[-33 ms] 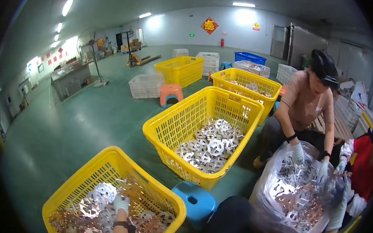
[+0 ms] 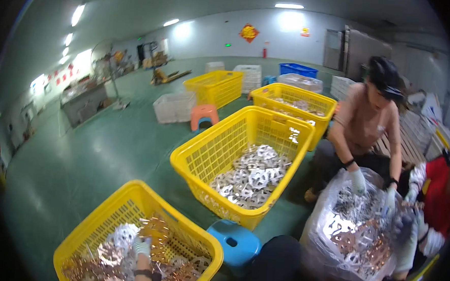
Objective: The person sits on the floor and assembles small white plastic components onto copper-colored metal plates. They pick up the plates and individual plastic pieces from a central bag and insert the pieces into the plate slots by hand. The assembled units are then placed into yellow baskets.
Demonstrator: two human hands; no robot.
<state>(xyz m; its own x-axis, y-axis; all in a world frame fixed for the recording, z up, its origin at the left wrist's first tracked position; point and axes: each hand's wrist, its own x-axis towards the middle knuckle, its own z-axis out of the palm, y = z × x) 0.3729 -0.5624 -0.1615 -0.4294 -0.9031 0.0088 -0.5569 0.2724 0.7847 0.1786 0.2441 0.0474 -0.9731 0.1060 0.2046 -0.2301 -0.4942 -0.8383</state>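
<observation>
My left hand (image 2: 142,245), in a pale striped glove with a dark wristband, is closed on a copper-coloured cut-out metal plate (image 2: 156,232). It is inside the nearest yellow basket (image 2: 199,236), above silver and copper-toned metal plates (image 2: 112,254). My right hand (image 2: 407,225), also gloved, reaches over the right side of a clear plastic bag (image 2: 315,237); its fingers are blurred. The bag holds copper-toned plates (image 2: 364,242) and thin silver pieces (image 2: 356,206). Across the bag, a co-worker's two gloved hands (image 2: 357,182) reach into it.
A blue stool (image 2: 235,243) stands between the basket and my knee (image 2: 277,265). Behind it is a yellow basket (image 2: 202,182) of silver plates, with more baskets farther back. An orange stool (image 2: 204,117) stands left of these. Another person in red (image 2: 438,202) sits close on the right.
The view has shifted slightly. My left hand has moved a little up and left within the basket, and the copper-coloured plate at its fingers shows more sharply. My right hand stays by the bag.
</observation>
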